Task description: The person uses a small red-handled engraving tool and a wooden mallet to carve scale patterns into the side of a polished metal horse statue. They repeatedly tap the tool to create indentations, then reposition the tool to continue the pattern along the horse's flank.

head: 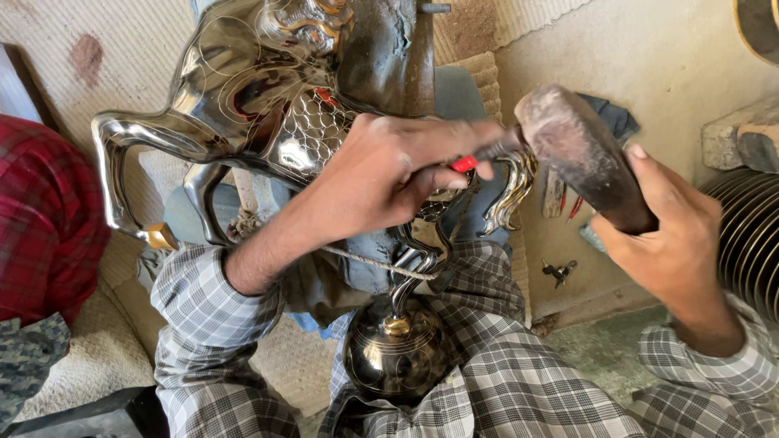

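Head view: left hand (pixel 389 174) pinches chisel (pixel 466 162) against metal horse (pixel 268 89); right hand (pixel 669 231) grips mallet (pixel 580 150)

To my left sits a red plaid cloth (pixel 40 211) on a woven mat (pixel 89 349). Off to my right, a ribbed dark coil (pixel 751 235) lies below stone blocks (pixel 742 142). Small red-tipped tools (pixel 568 203) and a dark key-like bit (pixel 560 272) rest on the pale floor (pixel 665 65).
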